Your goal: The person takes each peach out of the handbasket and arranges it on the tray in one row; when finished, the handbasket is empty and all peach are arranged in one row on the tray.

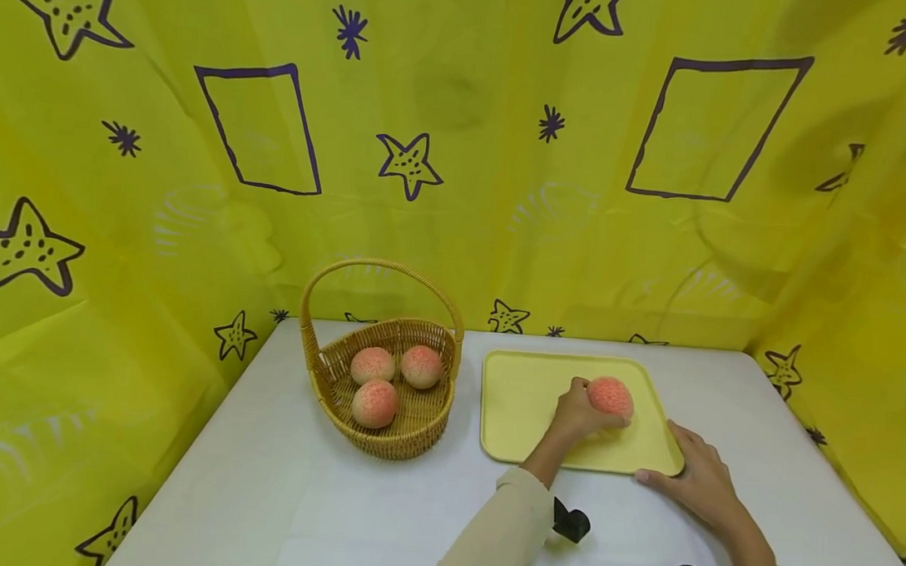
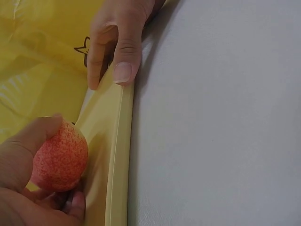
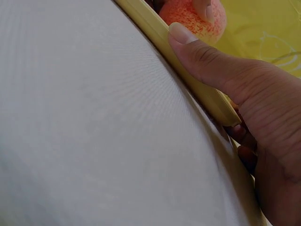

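Past a beige sleeve (image 1: 500, 530), nearest the camera, gripping a peach (image 1: 612, 397) in the left hand (image 1: 579, 414), over the yellow tray (image 1: 520, 394), not yet let go; hard to tell whether touching down. Pinching the tray's near right corner with the right hand (image 1: 701, 483). Leftward, counting three peaches (image 1: 375, 403) already inside the wicker basket (image 1: 396, 446).

soft light, dimmer wrist views

**Round, pink-and-cream speckled fruits (image 1: 375, 403): four in all**

One golden-brown, round woven wicker basket (image 1: 396, 449). One pale-yellow, flat, four-sided tray (image 1: 517, 389). One white-topped table (image 1: 355, 513). A bare left hand (image 1: 577, 414) and a bare right hand (image 1: 697, 476): two. Two large purple four-sided outlines (image 1: 741, 64) on one yellow backdrop (image 1: 478, 201).
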Demonstrator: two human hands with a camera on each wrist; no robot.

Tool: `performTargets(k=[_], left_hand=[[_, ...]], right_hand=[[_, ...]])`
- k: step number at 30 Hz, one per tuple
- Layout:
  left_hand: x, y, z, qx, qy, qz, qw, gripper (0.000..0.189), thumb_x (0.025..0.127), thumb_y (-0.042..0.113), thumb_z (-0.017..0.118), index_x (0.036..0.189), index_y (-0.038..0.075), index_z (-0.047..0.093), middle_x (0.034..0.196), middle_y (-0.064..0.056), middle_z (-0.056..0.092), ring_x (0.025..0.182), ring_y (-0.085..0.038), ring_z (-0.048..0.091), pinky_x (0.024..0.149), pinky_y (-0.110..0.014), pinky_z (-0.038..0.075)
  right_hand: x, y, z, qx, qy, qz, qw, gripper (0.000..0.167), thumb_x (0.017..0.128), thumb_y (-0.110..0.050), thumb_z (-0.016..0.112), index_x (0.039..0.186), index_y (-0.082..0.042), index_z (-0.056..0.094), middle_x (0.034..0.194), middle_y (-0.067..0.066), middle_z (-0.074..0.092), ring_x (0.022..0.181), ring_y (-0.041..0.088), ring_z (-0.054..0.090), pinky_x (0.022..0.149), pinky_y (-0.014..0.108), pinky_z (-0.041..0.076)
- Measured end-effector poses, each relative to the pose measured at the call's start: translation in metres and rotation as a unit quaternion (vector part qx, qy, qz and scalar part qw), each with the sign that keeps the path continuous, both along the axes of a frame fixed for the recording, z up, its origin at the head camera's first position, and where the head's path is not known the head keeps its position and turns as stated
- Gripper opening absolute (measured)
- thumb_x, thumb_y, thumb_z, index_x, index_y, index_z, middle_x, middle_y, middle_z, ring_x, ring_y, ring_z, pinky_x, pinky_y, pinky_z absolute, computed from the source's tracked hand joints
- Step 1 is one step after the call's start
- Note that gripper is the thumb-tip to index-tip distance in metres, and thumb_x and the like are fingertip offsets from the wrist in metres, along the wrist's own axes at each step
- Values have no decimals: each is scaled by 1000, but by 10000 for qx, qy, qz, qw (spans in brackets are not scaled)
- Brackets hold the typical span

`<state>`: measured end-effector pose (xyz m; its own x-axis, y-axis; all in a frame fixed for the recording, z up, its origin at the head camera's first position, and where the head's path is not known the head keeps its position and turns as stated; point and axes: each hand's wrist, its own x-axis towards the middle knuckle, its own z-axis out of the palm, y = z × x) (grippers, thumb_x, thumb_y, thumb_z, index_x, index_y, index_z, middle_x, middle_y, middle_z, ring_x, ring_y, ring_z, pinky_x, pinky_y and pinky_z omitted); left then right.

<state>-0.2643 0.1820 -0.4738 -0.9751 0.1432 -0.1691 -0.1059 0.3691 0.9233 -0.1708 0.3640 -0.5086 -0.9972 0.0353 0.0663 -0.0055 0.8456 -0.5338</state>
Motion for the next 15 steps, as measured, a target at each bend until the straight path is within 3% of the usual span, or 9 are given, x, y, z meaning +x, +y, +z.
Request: performTargets(k=[9, 15], left_hand=[[1, 9, -3, 87, 141, 49, 9999, 64, 64, 19, 92, 113, 14, 52, 105, -4, 63, 99, -19, 61, 86, -33, 52], [0, 12, 0, -417, 109, 72, 9990, 68, 63, 30, 92, 117, 15, 53, 105, -2, 61, 100, -24, 59, 85, -40, 51]], right_hand=[[1, 1, -1, 37, 62, 27, 10000, 104, 82, -52, 72, 153, 2, 19, 145, 38, 30, 124, 57, 30, 92, 70, 27], [1, -1, -2, 0, 179, 44, 9998, 103, 80, -50, 74, 152, 3, 22, 144, 37, 32, 123, 56, 32, 91, 69, 27]])
